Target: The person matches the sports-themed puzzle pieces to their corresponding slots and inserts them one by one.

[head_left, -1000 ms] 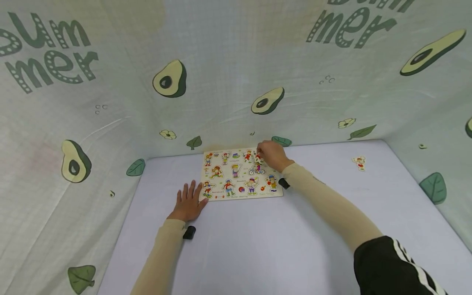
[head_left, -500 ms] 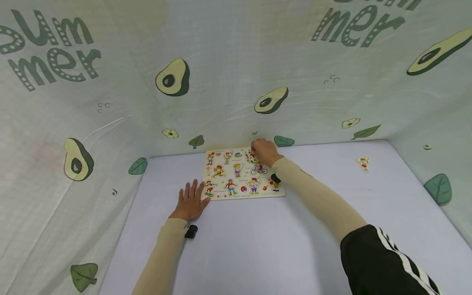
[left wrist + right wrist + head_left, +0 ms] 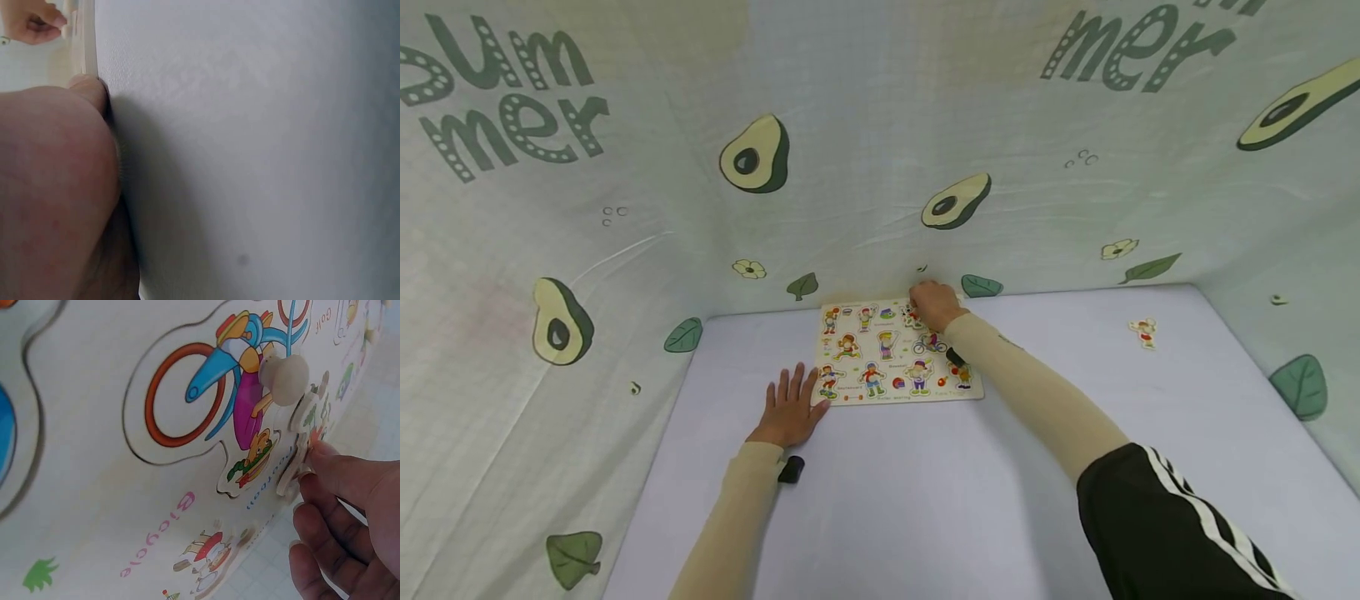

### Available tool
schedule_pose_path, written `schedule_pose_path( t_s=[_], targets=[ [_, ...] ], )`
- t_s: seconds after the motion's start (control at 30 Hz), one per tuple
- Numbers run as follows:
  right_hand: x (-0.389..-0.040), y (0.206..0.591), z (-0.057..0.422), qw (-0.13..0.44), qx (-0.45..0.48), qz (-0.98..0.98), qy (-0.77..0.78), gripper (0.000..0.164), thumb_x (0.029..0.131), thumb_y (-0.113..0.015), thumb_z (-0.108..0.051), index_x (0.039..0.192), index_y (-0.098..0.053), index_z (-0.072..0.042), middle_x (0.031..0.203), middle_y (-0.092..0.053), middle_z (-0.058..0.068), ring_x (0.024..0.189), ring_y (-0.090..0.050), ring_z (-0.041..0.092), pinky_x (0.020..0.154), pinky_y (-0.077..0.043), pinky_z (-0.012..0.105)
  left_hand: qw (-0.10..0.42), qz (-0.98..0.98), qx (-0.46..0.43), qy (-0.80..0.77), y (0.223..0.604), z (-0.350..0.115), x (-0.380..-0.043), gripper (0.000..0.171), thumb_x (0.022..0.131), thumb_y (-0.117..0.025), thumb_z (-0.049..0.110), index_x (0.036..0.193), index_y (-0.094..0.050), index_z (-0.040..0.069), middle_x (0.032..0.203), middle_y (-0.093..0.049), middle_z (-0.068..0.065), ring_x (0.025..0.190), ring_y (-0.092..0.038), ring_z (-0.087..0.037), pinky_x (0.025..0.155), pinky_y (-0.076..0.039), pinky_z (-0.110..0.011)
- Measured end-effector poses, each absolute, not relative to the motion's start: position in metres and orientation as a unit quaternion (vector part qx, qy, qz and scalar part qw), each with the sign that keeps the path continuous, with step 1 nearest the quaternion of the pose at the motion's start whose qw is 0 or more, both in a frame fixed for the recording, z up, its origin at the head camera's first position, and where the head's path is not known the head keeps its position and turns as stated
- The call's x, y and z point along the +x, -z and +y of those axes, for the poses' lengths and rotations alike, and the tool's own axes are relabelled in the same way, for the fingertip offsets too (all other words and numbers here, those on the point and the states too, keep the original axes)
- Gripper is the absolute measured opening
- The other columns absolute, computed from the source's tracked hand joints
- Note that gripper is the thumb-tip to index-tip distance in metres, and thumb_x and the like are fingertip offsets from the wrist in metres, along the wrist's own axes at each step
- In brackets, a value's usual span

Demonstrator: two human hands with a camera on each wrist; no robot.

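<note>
A wooden puzzle board (image 3: 936, 394) with cartoon sports figures lies near the back of the white table. My left hand (image 3: 787, 414) rests flat at its lower left corner, fingers spread, thumb against the board's edge; the left wrist view shows this thumb (image 3: 89, 91) close up. At the board's upper right, my right hand (image 3: 936, 305) pinches a puzzle piece (image 3: 292, 472) between thumb and fingertips. In the right wrist view that piece sits at the "Football" label, slightly tilted against the board. Beside it, the bicycle piece (image 3: 240, 394) with its round knob (image 3: 290, 380) lies in its slot.
One loose puzzle piece (image 3: 1144, 333), a small figure, lies on the table (image 3: 925, 500) to the right. A cloth (image 3: 850, 150) printed with avocados and leaves hangs behind and at the sides. Each wrist carries a small black camera (image 3: 791, 469).
My right hand has moved a little left over the board's upper right part and now stays there, holding the piece. The left hand has stayed at the board's corner. The head view has shifted slightly.
</note>
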State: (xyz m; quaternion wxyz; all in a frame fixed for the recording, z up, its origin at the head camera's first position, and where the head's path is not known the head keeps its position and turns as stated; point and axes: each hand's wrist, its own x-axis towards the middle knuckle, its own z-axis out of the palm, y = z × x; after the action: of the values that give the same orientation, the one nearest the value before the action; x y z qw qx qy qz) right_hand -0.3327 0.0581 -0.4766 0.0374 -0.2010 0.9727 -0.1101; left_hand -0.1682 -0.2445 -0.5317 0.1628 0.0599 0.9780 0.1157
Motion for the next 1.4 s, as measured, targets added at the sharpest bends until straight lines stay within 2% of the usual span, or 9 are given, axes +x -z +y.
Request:
schedule_pose_path(
  t_s=[0.23,0.77,0.93,1.17,1.4],
  targets=[
    [-0.335,0.4771,0.055,0.041,-0.201,0.974,0.101,0.013,0.105,-0.068,-0.012,0.107,-0.073,0.0,0.109,-0.074,0.016,0.101,-0.071,0.032,0.087,-0.06,0.048,0.153,0.98,0.066,-0.109,0.5365,-0.246,-0.1697,0.075,0.113,-0.043,0.046,0.17,-0.016,0.006,0.176,-0.002,-0.025,0.161,0.002,-0.051,0.127,-0.001,-0.068],
    [-0.337,0.4774,0.0533,0.046,-0.21,0.973,0.08,0.011,0.103,-0.07,-0.012,0.103,-0.073,-0.001,0.106,-0.073,0.015,0.095,-0.068,0.03,0.085,-0.06,0.046,0.152,0.981,0.065,-0.106,0.5376,-0.2459,-0.1705,0.075,0.112,-0.044,0.047,0.17,-0.017,0.006,0.176,-0.002,-0.024,0.161,0.001,-0.051,0.127,-0.001,-0.068],
    [-0.3359,0.4774,0.0535,0.04,-0.22,0.97,0.092,0.013,0.103,-0.07,-0.014,0.099,-0.073,-0.002,0.103,-0.073,0.015,0.091,-0.066,0.029,0.083,-0.058,0.045,0.159,0.98,0.062,-0.105,0.5364,-0.2458,-0.1708,0.076,0.112,-0.042,0.048,0.17,-0.015,0.007,0.177,0.0,-0.023,0.161,0.003,-0.05,0.128,0.0,-0.067],
    [-0.338,0.4815,0.0521,0.042,-0.224,0.969,0.091,0.012,0.104,-0.07,-0.014,0.102,-0.074,-0.002,0.106,-0.073,0.015,0.096,-0.067,0.03,0.086,-0.058,0.046,0.166,0.979,0.06,-0.106,0.5349,-0.245,-0.1701,0.076,0.112,-0.043,0.047,0.17,-0.014,0.006,0.176,0.003,-0.023,0.161,0.006,-0.05,0.128,0.002,-0.067],
    [-0.3364,0.4852,0.0496,0.016,-0.233,0.969,0.076,0.011,0.103,-0.07,-0.011,0.1,-0.074,-0.002,0.104,-0.074,0.015,0.095,-0.07,0.031,0.082,-0.06,0.046,0.164,0.978,0.059,-0.111,0.533,-0.2446,-0.169,0.075,0.113,-0.042,0.046,0.17,-0.014,0.006,0.176,0.002,-0.024,0.161,0.006,-0.05,0.128,0.003,-0.067]
  ],
)
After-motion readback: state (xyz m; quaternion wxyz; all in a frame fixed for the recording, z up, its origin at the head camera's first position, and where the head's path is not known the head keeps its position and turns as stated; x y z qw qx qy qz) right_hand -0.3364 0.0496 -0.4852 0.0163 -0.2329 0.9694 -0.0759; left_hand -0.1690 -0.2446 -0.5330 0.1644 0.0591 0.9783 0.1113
